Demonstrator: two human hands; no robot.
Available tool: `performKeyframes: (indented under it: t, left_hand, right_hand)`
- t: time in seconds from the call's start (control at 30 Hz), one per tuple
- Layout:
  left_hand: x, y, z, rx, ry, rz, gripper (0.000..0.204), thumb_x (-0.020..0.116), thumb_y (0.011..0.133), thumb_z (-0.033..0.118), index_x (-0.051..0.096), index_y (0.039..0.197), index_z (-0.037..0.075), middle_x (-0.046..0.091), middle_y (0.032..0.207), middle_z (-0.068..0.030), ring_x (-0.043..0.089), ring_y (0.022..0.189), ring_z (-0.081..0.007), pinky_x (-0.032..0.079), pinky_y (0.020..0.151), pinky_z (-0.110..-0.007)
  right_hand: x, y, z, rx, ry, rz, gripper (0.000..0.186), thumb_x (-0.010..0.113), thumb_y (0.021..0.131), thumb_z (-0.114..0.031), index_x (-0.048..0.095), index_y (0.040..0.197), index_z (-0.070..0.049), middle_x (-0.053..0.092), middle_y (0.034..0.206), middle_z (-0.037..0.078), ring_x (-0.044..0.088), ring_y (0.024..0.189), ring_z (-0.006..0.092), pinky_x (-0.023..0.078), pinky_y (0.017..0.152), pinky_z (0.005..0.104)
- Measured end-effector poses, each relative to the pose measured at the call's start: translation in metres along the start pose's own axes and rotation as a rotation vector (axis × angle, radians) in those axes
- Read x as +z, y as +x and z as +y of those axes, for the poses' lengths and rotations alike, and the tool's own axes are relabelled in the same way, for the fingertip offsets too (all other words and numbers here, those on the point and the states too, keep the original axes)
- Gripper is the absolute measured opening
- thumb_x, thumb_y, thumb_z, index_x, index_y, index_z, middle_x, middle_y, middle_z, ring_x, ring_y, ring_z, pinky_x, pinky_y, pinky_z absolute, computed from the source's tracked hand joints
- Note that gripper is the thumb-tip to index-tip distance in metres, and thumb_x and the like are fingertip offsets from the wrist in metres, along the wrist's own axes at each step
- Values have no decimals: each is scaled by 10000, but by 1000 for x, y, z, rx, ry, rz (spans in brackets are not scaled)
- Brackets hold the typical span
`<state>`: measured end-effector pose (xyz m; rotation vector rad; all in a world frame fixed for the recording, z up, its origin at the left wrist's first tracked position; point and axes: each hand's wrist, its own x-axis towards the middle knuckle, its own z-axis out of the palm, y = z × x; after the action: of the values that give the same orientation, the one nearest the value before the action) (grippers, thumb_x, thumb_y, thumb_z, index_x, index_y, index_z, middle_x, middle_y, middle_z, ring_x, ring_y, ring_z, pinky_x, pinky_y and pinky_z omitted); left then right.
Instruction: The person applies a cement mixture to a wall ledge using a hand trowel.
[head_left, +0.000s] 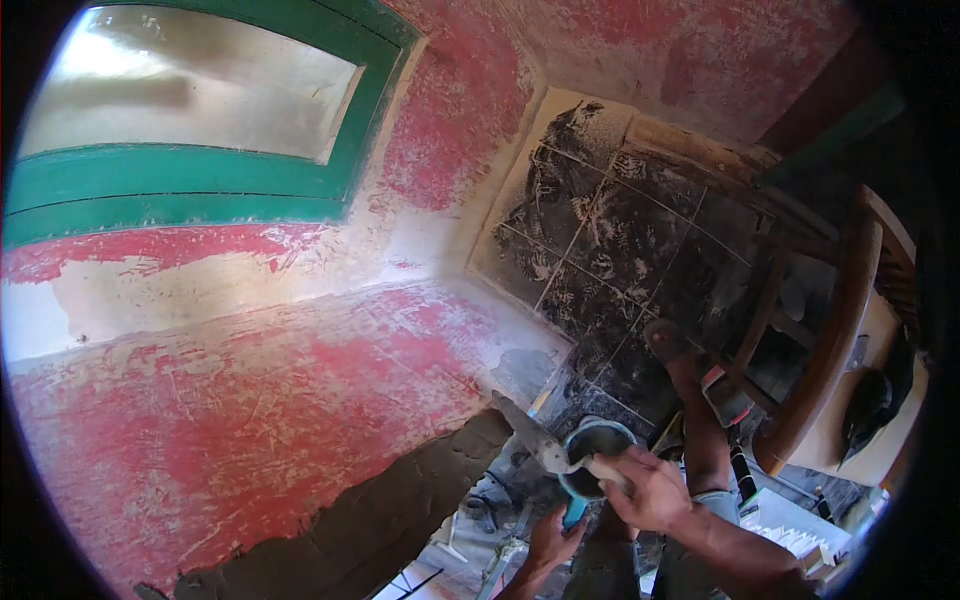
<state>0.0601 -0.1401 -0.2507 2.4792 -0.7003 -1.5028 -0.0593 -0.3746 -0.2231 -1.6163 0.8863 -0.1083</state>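
Note:
My right hand [652, 490] is wrapped round the handle of a pointed trowel [535, 437], whose grey blade reaches up to the left. The blade's tip lies by the upper end of a dark, wet mortar band [400, 505] along the lower edge of the red, worn wall [270, 410]. I cannot tell whether it touches the wall. In my left hand [553, 540] is the handle of a teal dipper [598, 432], held below and partly behind the trowel. Dark stuff shows inside it, partly covered by my right hand and the trowel.
A green-framed window [180, 180] is at upper left. Dark floor tiles [610, 230] with pale smears lie ahead, with my bare foot [665, 340] on them. A wooden chair [815, 350] bearing a dark object stands close on the right. A smooth grey patch [525, 370] marks the wall's corner.

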Motion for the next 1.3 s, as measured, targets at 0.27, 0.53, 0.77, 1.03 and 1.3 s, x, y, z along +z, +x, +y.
performKeyframes:
  t: [0.27,0.53,0.77,1.03,1.3]
  left_hand:
    - [8,-1,-23,129,-145,-12,364,781,853,316,674,1107,77,713,876,-151,698,771,-343,541,695,-444]
    - [18,-6,-48,-10,-138,-4,425,782,871,347,678,1148,43,720,950,-173,701,870,-300,549,783,-432]
    - [-1,-16,-11,10,-62,-19,374,767,846,298,645,1086,38,708,812,-179,709,718,-383,556,659,-454]
    - [14,-14,-57,121,-60,-58,371,757,863,251,637,1150,50,730,926,-162,718,844,-383,553,745,-449]
    - [-9,-20,-10,-68,-60,-97,318,765,874,261,643,1059,32,713,854,-173,708,761,-376,542,692,-448]
  right_hand:
    - [51,-56,-19,-17,16,-134,429,723,904,-236,653,1314,-134,653,1037,140,692,909,341,584,708,454]
    - [24,-106,-21,-68,-88,-7,438,677,911,-192,667,1349,-184,668,1191,215,692,906,397,590,719,468]
    - [38,-38,-5,119,-19,7,375,706,888,-260,672,1239,-133,629,1061,158,681,890,420,546,722,541]
    - [79,-86,-36,225,5,-211,356,667,896,-193,642,1220,-47,620,1112,217,650,963,421,558,760,507]
    - [31,-63,-23,224,81,32,350,683,910,-211,641,1206,-29,650,1043,234,660,932,443,550,811,510]
